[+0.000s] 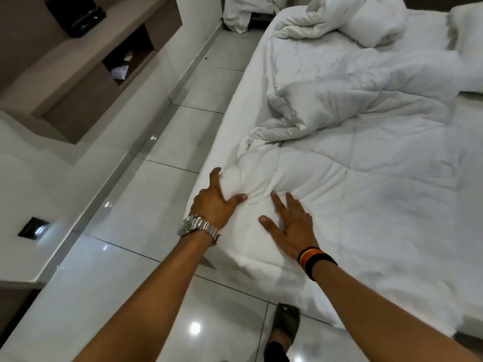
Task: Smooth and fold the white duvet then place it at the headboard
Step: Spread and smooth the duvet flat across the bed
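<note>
White quilted fabric duvet (366,158) covers the bed across centre and right of frame, near part lying fairly flat, far part bunched into rumpled folds at upper centre and upper right. Left hand (213,201), silver metal wristwatch (197,226) on its wrist, sits at the duvet's left edge in lower centre, fingers spread and released, thumb and index pressing into a puffed fold, not gripping. Right hand (290,223), striped black, red and yellow wristband (315,259) on its wrist, lies just beside it, palm down, fingers splayed flat on the duvet, grasping nothing. Glossy white tiled floor (146,199) fills the left. Dark sandal (285,322) at bottom centre. Brown wooden shelf unit (86,69) at upper left.
</note>
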A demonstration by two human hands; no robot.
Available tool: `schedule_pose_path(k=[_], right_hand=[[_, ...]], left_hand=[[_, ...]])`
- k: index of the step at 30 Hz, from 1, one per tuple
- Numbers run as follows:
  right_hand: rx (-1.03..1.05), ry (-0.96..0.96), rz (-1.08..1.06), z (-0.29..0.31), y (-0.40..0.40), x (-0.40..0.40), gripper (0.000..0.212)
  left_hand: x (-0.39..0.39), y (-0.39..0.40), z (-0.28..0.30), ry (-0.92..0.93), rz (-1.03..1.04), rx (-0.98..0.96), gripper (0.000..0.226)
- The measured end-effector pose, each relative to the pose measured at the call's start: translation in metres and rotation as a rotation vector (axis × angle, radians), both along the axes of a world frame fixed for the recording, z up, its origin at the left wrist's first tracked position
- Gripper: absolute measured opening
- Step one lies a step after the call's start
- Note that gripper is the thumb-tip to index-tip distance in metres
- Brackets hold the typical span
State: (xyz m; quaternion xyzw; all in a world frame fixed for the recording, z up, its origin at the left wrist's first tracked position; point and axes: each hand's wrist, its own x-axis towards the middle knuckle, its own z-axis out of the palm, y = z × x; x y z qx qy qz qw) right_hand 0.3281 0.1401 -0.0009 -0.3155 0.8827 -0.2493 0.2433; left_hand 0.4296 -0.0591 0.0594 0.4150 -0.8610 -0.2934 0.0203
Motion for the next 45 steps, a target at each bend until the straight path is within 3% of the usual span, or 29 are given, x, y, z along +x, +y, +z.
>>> schedule_pose_path(k=[5,10,12,15,19,28,36,41,45], right_hand=[[0.04,0.028,0.163,-0.002,0.002,0.072,0.096],[0.175,-0.04,0.092,-0.019,0.029,0.105,0.094],[0.204,-0.016,0.034,-0.024,0.047,0.103,0.09],[0.206,0.061,-0.188,-0.034,0.089,0.085,0.078],[0.253,0.083,-0.581,-0.053,0.162,0.064,0.079],[0.111,-0.071,-0.954,-0.088,0.215,0.003,0.091],[-0.052,0.088,-1.126,-0.114,0.204,0.018,0.087],[-0.25,-0.017,-0.976,-0.085,0.231,-0.003,0.073],[-0.148,0.053,-0.94,-0.061,0.308,-0.006,0.076]], left_hand=[[0.114,-0.037,0.003,-0.205,0.058,-0.114,0.11],[0.176,-0.052,-0.03,-0.333,-0.014,-0.143,0.123],[0.176,-0.036,-0.047,-0.335,-0.059,-0.184,0.117],[0.161,-0.003,-0.073,-0.18,-0.129,-0.259,0.099],[0.121,0.052,-0.102,-0.05,-0.304,-0.221,0.085],[-0.03,0.173,-0.138,0.06,-0.713,-0.285,0.072],[-0.088,0.239,-0.181,0.007,-0.747,-0.375,0.071],[-0.089,0.243,-0.176,0.02,-0.751,-0.363,0.072],[-0.089,0.277,-0.156,0.061,-0.833,-0.293,0.071]])
